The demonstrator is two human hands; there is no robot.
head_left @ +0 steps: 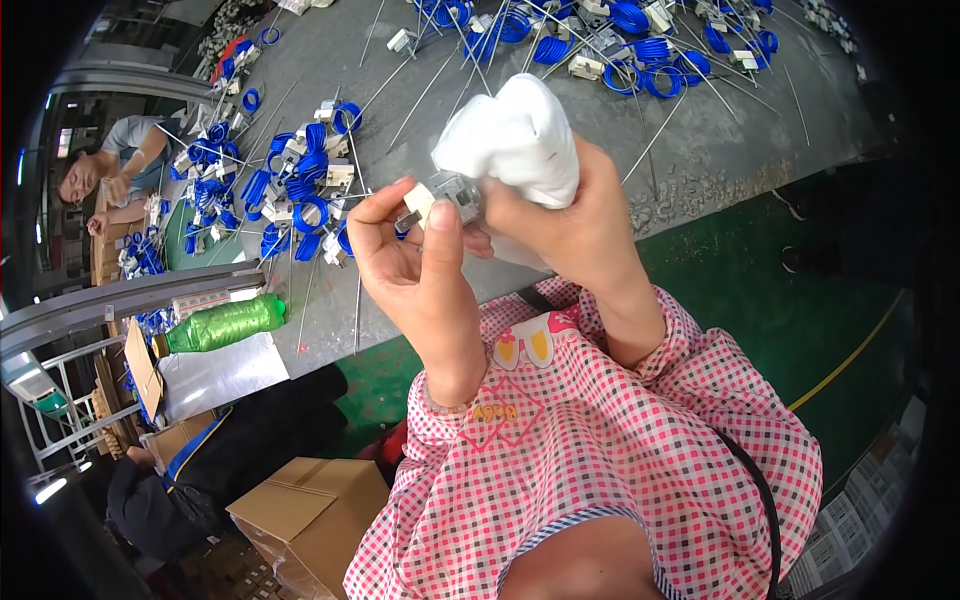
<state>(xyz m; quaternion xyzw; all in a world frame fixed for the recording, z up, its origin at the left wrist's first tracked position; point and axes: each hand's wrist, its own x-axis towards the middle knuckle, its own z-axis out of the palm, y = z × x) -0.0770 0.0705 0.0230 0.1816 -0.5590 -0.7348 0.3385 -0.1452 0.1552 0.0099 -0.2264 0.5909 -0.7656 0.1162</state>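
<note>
My left hand [425, 265] pinches a small thermostat [456, 192] with a cream plastic block and a grey metal body between thumb and fingers. Close against its right side, my right hand [580, 215] is closed around a bunched white cloth [515, 140]. The cloth covers most of the right fingers, and whether it touches the metal body cannot be made out. Behind my left hand lies a pile of similar parts with blue coiled tubes [305, 185] and thin straight metal rods. Another spread of these blue coils [625, 50] lies farther back on the grey table [420, 120].
On the left, a green plastic bottle [225, 325] lies on its side near a metal rail [130, 300]. A co-worker [115, 170] sits beyond the rail. A cardboard box [310, 510] stands below at left. Small crumbs [700, 195] line the table's near edge.
</note>
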